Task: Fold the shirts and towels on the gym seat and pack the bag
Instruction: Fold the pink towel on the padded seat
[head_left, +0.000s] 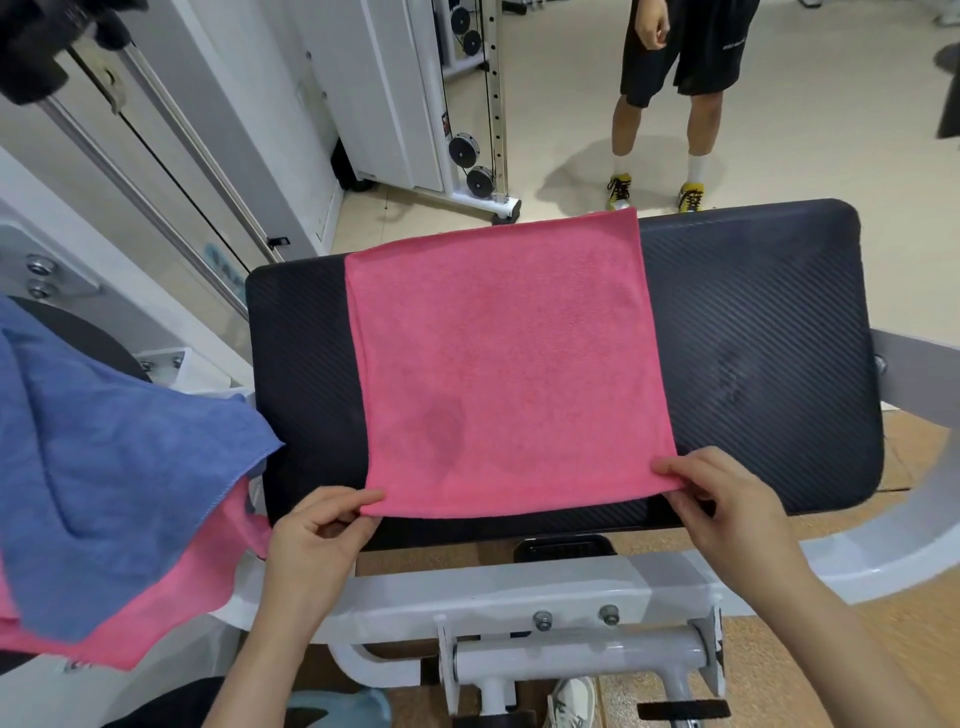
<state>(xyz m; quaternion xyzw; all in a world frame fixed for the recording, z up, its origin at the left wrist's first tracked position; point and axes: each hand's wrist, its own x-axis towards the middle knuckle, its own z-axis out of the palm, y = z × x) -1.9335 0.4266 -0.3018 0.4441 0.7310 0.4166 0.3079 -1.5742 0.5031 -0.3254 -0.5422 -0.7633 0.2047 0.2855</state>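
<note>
A pink towel (509, 364) lies flat across the middle of the black padded gym seat (753, 338). My left hand (317, 540) pinches the towel's near left corner. My right hand (727, 509) pinches its near right corner. Both corners sit at the seat's front edge. At the left, a blue towel (104, 467) drapes over part of the machine, on top of another pink cloth (171, 608). No bag is in view.
The seat rests on a white metal frame (519, 592) with bolts below it. A person in black shorts (680, 47) stands beyond the seat on the pale floor. A white cable machine (405, 93) stands at the back left.
</note>
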